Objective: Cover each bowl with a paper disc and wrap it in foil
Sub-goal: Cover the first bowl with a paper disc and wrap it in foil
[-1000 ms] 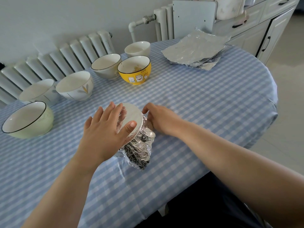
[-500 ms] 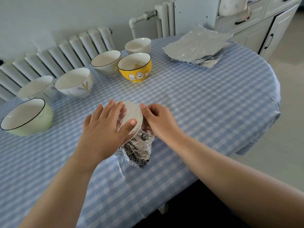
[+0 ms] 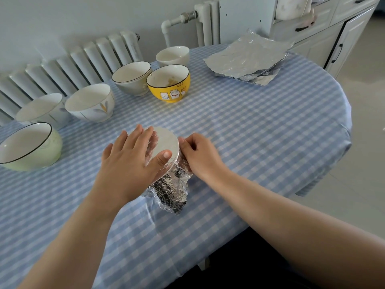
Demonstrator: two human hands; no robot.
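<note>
Left hand [image 3: 127,161] spread flat on paper disc [image 3: 165,142]; right hand [image 3: 198,155] at 3 o'clock pinching foil [image 3: 173,188]. Best: hold disc steady, crimp foil tight under rim.

On the checked counter [image 3: 260,130], the left hand [image 3: 129,161] lies flat over a white paper disc [image 3: 164,142], thumb on its near edge. The right hand [image 3: 200,155] pinches crinkled foil [image 3: 173,190] at the disc's right rim. Six open bowls stand behind, a yellow bowl [image 3: 169,84] among them. Loose foil sheets [image 3: 248,59] lie far right.
</note>
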